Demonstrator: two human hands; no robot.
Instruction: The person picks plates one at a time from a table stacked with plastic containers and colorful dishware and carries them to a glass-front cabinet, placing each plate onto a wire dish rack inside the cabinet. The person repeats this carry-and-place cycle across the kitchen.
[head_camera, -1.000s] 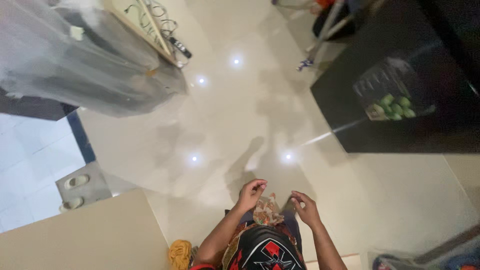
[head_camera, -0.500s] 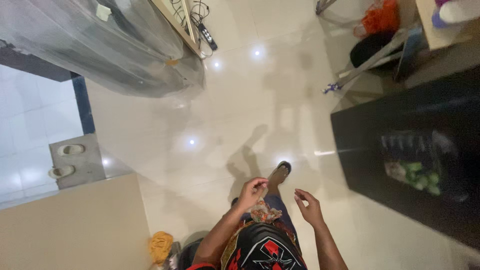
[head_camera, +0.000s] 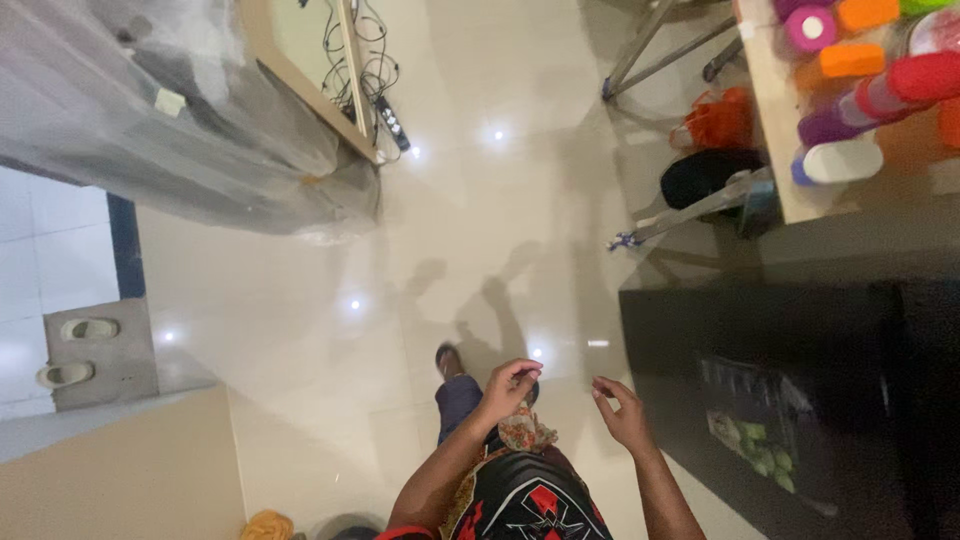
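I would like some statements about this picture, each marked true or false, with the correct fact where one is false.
1. Both hands are empty. True: the left hand has its fingers pinched together and the right hand is open, and neither holds anything.
2. The hands rest on the black table. False: they are in the air above the glossy floor, beside the table.
3. A pair of sandals lies on a grey mat at the left. True.
4. The colourful bottles stand on the floor. False: they are on a wooden shelf at the upper right.
5. A power strip with cables lies near the plastic-covered furniture. True.
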